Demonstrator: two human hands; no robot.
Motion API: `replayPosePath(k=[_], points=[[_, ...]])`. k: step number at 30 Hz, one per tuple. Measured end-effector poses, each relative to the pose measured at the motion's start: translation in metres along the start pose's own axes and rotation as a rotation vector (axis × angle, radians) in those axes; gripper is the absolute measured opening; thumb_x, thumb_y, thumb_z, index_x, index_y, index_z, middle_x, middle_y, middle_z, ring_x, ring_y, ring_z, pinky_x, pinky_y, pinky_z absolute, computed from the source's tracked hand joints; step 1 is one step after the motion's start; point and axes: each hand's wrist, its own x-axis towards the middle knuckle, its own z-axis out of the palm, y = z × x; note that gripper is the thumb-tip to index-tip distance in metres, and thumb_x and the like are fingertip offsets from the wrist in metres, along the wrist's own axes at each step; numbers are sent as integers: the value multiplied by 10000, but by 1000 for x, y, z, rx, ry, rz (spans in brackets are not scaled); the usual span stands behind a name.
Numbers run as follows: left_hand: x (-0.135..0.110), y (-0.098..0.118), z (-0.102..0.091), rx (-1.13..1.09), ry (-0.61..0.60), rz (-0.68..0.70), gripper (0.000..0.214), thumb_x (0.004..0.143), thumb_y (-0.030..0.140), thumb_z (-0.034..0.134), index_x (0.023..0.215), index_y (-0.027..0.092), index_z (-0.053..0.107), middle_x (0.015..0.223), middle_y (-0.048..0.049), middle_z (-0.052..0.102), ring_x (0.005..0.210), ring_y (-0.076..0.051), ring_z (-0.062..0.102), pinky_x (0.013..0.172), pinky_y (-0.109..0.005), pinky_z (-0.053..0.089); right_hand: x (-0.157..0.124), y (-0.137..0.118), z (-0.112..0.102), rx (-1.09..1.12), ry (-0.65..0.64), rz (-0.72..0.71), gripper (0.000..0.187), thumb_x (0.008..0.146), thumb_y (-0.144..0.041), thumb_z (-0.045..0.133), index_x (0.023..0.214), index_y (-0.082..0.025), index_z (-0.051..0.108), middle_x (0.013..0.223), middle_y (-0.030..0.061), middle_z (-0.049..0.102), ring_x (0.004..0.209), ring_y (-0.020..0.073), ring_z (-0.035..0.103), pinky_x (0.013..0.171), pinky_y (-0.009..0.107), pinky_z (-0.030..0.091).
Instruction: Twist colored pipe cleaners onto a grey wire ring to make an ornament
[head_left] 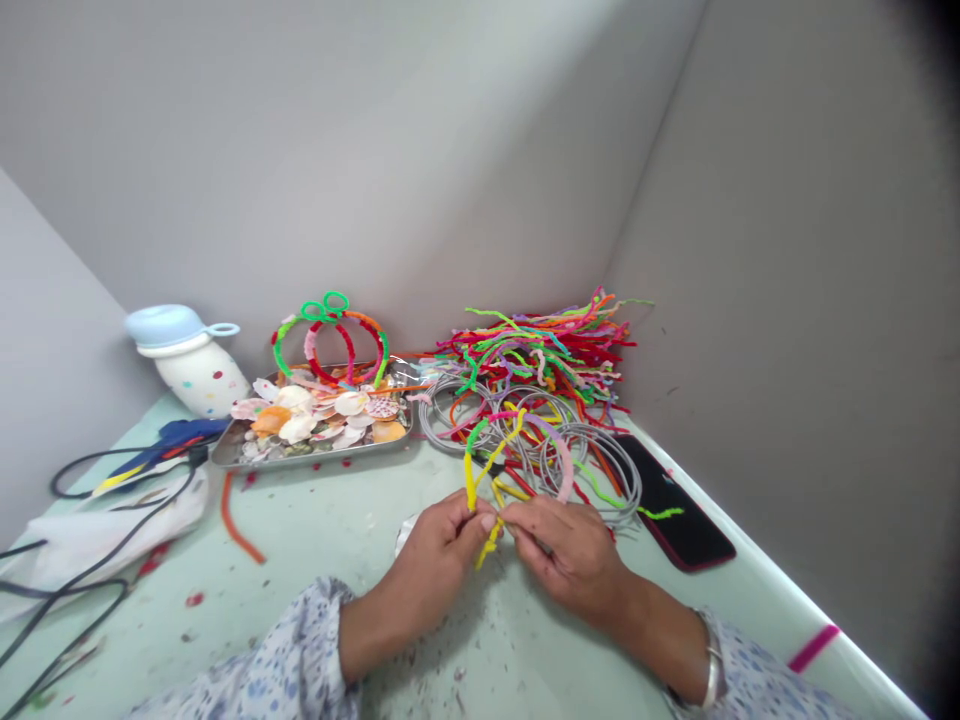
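Note:
Between my two hands is a ring wrapped in pipe cleaners (564, 452), coloured green, pink, lilac and yellow. My left hand (448, 535) pinches its yellow side with thumb and forefinger. A yellow pipe cleaner (491, 543) pokes out below the fingertips, its end bent. My right hand (566, 550) is closed close by, its fingertips at the yellow strand; the fingers hide part of the ring's lower edge. Just behind lie several coils of grey wire (626, 470) and pliers with red handles (517, 478), partly covered by the ring.
A metal tray (300, 460) of seashells (300, 428) stands left of centre, with finished-looking wrapped rings (351, 350) at its back. Pipe cleaners (540, 345) are heaped behind the coils. A phone (686, 520) lies right. At left are a white bottle (199, 370), black cables (97, 560) and plastic (142, 520).

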Motion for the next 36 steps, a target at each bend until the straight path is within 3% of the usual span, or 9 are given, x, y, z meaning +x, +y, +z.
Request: replayPosePath(k=[6,13,18,22,26,28,30,32,36], points=[[1,-5,0,-141,-42,1,268,882,368,512,792,138,617,685,1,549,652,-127,461,634,-241,380,0,3,1,9,-13,33,186,888,-143,505,1025,-212,610,770,16,687,660,138,644,605,243,474],[2,-8,-4,-59,69,-1,374,884,283,479,1238,188,550,875,-23,664,640,-130,518,611,-238,418,2,5,1,-52,82,88,167,896,-155,496,982,-204,631,740,11,681,634,126,643,607,228,480],[-3,-3,-5,204,79,-8,337,905,263,398,1125,199,645,747,-5,684,637,-158,575,583,-239,406,1,11,0,-81,138,165,185,900,-158,496,1023,-211,624,854,24,714,748,147,672,684,252,500],[-9,6,-4,243,-2,0,324,901,247,405,1052,206,688,655,3,677,533,-139,535,509,-228,368,2,16,-1,-58,187,238,174,896,-165,504,1007,-215,629,829,15,704,716,145,665,665,254,505],[-13,13,-6,253,-156,311,316,826,91,445,922,212,720,856,-31,695,671,-128,595,616,-221,432,3,16,-1,-24,194,256,166,892,-171,514,1000,-220,630,827,17,699,709,147,661,649,251,511],[-13,12,-8,328,-94,488,320,795,41,466,896,213,716,969,-53,651,734,-126,594,665,-227,446,3,15,-1,-7,193,234,164,887,-162,517,992,-220,629,836,20,703,719,147,662,655,250,512],[-12,7,-10,407,82,591,312,813,33,475,959,210,687,966,-66,609,781,-138,585,675,-234,452,3,12,-2,26,172,187,168,879,-147,522,991,-220,624,839,18,705,729,144,662,674,250,513],[-9,1,-11,512,230,626,255,848,64,511,1028,193,638,949,-74,596,833,-159,576,714,-256,460,3,8,-2,74,132,138,173,874,-135,527,993,-218,620,825,13,700,724,136,658,680,243,511],[-5,-6,-9,694,317,702,164,858,141,589,1011,194,610,940,-69,606,855,-187,561,744,-305,459,3,2,0,131,76,99,181,869,-116,523,990,-213,616,808,13,685,715,128,648,661,230,500]])
